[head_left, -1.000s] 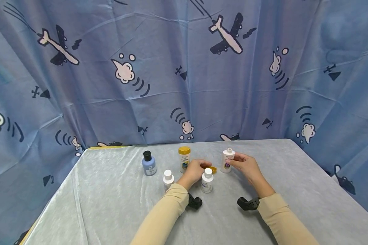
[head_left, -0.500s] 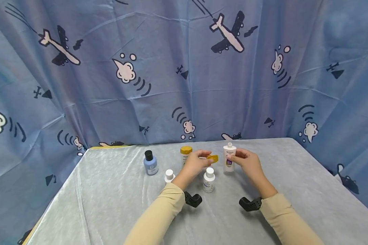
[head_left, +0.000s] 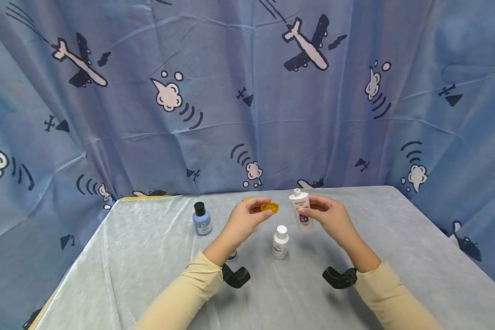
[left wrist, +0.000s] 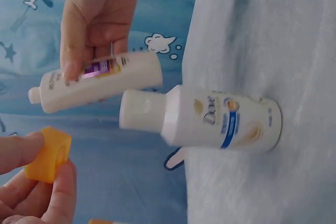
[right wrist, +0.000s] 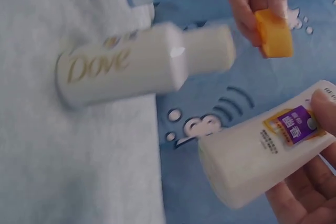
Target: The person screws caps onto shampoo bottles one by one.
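My left hand [head_left: 240,221] pinches a yellow bottle cap [head_left: 270,208] between thumb and fingers, its hollow side turned up in the head view. In my right hand [head_left: 332,219] is a white bottle [head_left: 299,204] with a purple label and a bare neck, gripped by its side. That bottle is raised off the table and leans toward the cap, a gap between the two. Below and between the hands stands a white Dove bottle [head_left: 280,244] with its cap on. The left wrist view shows the cap [left wrist: 48,156] beside the neck end of the tilted bottle [left wrist: 100,80].
A blue bottle [head_left: 202,221] with a black cap stands to the left. Behind my left hand another bottle's yellow cap [head_left: 247,198] peeks out. My left forearm mostly hides a further white bottle [head_left: 232,255]. A patterned curtain [head_left: 214,91] hangs behind the table.
My left hand has picked the yellow cap up off the table and drawn it back leftward, turning it over. My right hand has lifted the white bottle and tilted it left.
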`<state>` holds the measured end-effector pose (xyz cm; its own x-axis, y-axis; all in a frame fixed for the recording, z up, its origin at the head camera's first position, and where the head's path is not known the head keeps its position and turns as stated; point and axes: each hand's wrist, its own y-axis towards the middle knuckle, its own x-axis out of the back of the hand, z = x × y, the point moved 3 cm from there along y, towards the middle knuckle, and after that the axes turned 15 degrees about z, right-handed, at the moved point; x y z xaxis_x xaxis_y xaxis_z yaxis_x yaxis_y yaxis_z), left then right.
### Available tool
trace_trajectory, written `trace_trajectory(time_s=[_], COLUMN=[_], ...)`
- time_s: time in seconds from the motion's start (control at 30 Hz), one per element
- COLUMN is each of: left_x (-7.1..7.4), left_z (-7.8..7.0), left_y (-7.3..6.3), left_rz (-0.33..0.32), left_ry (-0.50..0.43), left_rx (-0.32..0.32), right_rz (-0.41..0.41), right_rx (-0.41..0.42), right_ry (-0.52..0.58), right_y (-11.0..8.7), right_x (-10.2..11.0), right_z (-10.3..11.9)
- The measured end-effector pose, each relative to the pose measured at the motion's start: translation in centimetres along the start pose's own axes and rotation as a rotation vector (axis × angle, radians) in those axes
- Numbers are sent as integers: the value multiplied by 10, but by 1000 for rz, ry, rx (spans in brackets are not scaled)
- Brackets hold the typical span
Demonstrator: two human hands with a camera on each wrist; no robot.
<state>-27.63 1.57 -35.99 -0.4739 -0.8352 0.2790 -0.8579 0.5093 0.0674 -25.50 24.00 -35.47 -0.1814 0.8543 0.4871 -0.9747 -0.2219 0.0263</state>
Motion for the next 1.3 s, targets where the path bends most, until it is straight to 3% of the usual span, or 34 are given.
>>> trace_trajectory(time_s=[0.2, 0.5, 0.63, 0.97, 1.3], left_x=[13, 26, 30, 36, 33], left_z=[-4, -10, -6, 0, -2], left_y=[-17, -39, -44, -53, -57], left_rz=[-3, 97, 150, 117, 193], left_ry=[-25, 6, 7, -39, 60], left_rx=[17, -63, -74, -26, -48], right_rz=[82, 269, 302, 346, 398], right_rx=[57, 161, 156, 181, 202], right_ry=[-53, -65, -64, -90, -98], right_y=[-11, -24, -24, -22, -23], right_x=[-12, -38, -47, -60, -70], right_z=[22, 40, 40, 36, 34])
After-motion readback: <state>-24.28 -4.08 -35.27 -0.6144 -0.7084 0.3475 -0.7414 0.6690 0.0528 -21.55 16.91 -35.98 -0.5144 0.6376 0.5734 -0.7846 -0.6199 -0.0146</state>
